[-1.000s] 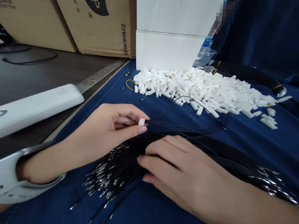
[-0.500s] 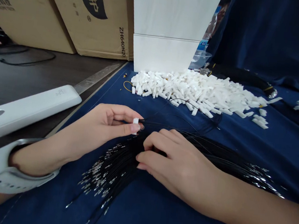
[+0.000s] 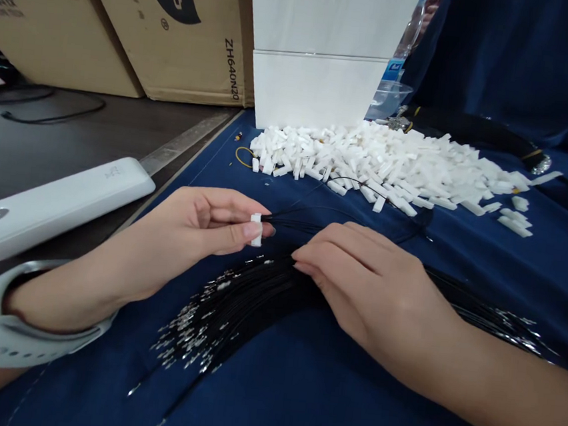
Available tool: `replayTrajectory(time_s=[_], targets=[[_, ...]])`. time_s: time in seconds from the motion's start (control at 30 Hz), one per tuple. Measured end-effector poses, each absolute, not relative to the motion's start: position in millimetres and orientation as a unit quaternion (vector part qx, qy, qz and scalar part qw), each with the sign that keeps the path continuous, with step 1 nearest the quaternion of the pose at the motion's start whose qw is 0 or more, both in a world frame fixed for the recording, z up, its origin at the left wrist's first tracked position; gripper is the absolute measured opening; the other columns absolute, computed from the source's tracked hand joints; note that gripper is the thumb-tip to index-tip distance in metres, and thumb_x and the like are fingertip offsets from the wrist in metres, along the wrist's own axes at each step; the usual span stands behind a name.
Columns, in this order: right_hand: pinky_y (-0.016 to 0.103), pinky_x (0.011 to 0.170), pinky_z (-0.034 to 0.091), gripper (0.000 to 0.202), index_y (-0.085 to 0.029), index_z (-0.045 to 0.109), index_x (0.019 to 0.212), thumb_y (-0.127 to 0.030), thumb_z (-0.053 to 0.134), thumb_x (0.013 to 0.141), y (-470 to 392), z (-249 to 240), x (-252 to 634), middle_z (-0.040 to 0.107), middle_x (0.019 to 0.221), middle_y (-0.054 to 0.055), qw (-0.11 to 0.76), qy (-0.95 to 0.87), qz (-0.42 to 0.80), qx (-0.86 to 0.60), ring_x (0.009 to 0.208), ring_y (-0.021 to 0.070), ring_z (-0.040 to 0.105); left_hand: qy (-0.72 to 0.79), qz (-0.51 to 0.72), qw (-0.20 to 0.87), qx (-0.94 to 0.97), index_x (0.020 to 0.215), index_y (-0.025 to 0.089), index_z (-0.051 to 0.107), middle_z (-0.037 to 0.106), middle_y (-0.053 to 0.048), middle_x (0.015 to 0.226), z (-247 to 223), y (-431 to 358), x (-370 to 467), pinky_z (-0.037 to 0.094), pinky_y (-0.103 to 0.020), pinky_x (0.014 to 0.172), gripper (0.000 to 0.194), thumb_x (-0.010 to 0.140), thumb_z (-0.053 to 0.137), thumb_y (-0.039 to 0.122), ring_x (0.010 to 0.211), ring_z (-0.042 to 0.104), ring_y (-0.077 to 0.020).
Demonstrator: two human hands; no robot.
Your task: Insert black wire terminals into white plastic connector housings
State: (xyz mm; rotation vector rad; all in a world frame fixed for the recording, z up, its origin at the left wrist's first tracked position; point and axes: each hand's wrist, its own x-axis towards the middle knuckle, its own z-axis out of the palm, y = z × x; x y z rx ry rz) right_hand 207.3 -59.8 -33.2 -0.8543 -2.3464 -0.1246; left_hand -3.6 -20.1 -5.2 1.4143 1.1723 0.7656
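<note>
Between its thumb and fingertips, my left hand [image 3: 188, 237] pinches a small white rectangular tab [image 3: 256, 237]. Several thin black cords [image 3: 290, 224] run to the right from the same fingertips. My right hand [image 3: 378, 282] is closed, thumb against fingers, at the upper edge of a thick bundle of black cords [image 3: 250, 303]. It pinches black cord there, but how many strands is hidden. Shiny metal ends fan out at the bundle's lower left, and more show at the right beyond my right wrist. The bundle lies on dark blue cloth [image 3: 296, 402].
A heap of white tabs [image 3: 394, 163] lies behind my hands, before a white box [image 3: 316, 92]. Cardboard boxes [image 3: 192, 63] stand at the back left. On the dark tabletop at left rests a long white device [image 3: 58, 208]. Another black bundle [image 3: 477, 138] lies at the back right.
My right hand has moved up and to the right along the bundle, and its fingers are closer together. My left hand keeps its pinch on the white tab. The view has shifted slightly.
</note>
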Motion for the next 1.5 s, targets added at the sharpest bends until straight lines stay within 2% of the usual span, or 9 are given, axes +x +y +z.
replayTrajectory(time_s=[0.1, 0.2, 0.37, 0.6, 0.9, 1.33, 1.5], targets=[[0.034, 0.066, 0.044, 0.025, -0.008, 0.069, 0.087, -0.003, 0.044, 0.092, -59, -31, 210, 0.065, 0.079, 0.009, 0.273, -0.912, -0.098, -0.29, 0.073, 0.0206, 0.059, 0.491, 0.325, 0.539, 0.602, 0.079, 0.027, 0.075, 0.079, 0.004, 0.078, -5, -20, -4, 0.051, -0.006, 0.064, 0.009, 0.075, 0.075, 0.019, 0.085, 0.073, -0.0093], [0.034, 0.067, 0.043, 0.03, -0.011, 0.069, 0.089, -0.003, 0.041, 0.094, -59, -30, 211, 0.066, 0.083, 0.009, 0.251, -0.927, -0.073, -0.271, 0.077, 0.0213, 0.06, 0.495, 0.327, 0.536, 0.6, 0.077, 0.026, 0.075, 0.078, 0.004, 0.077, -3, -21, -3, 0.051, -0.007, 0.064, 0.01, 0.071, 0.077, 0.018, 0.081, 0.073, -0.0092], [0.033, 0.069, 0.043, 0.021, -0.012, 0.066, 0.086, -0.004, 0.047, 0.093, -59, -33, 210, 0.064, 0.087, 0.008, 0.273, -0.913, -0.02, -0.302, 0.076, 0.0182, 0.056, 0.524, 0.315, 0.529, 0.588, 0.077, 0.024, 0.076, 0.077, 0.002, 0.073, 3, -24, 2, 0.05, -0.008, 0.058, 0.008, 0.074, 0.074, 0.016, 0.073, 0.071, -0.0092], [0.035, 0.066, 0.043, 0.017, -0.012, 0.066, 0.094, -0.007, 0.05, 0.093, -57, -31, 212, 0.065, 0.082, 0.006, 0.291, -0.892, -0.115, -0.325, 0.073, 0.0192, 0.058, 0.531, 0.332, 0.51, 0.59, 0.077, 0.024, 0.075, 0.075, 0.001, 0.07, 3, -24, 1, 0.05, -0.011, 0.055, 0.007, 0.074, 0.073, 0.018, 0.067, 0.069, -0.01], [0.038, 0.058, 0.038, 0.019, -0.015, 0.066, 0.073, -0.008, 0.057, 0.087, -54, -26, 219, 0.063, 0.072, 0.008, 0.285, -0.861, -0.217, -0.361, 0.066, 0.0219, 0.058, 0.546, 0.344, 0.516, 0.563, 0.081, 0.022, 0.075, 0.074, 0.003, 0.068, 3, -23, 0, 0.047, -0.006, 0.049, 0.009, 0.077, 0.073, 0.015, 0.058, 0.064, -0.0056], [0.036, 0.056, 0.038, 0.016, -0.013, 0.071, 0.08, -0.008, 0.059, 0.088, -53, -28, 221, 0.061, 0.068, 0.006, 0.264, -0.863, -0.249, -0.351, 0.061, 0.0199, 0.054, 0.557, 0.345, 0.512, 0.555, 0.083, 0.02, 0.075, 0.075, 0.002, 0.07, 3, -23, 0, 0.047, -0.004, 0.053, 0.007, 0.076, 0.074, 0.017, 0.06, 0.063, -0.004], [0.035, 0.056, 0.039, 0.012, -0.012, 0.072, 0.081, -0.01, 0.062, 0.086, -51, -27, 221, 0.06, 0.067, 0.006, 0.263, -0.867, -0.256, -0.335, 0.06, 0.0187, 0.053, 0.554, 0.349, 0.484, 0.58, 0.08, 0.02, 0.075, 0.075, 0.001, 0.072, 2, -22, 3, 0.049, -0.008, 0.057, 0.009, 0.072, 0.077, 0.021, 0.066, 0.064, -0.0069]])
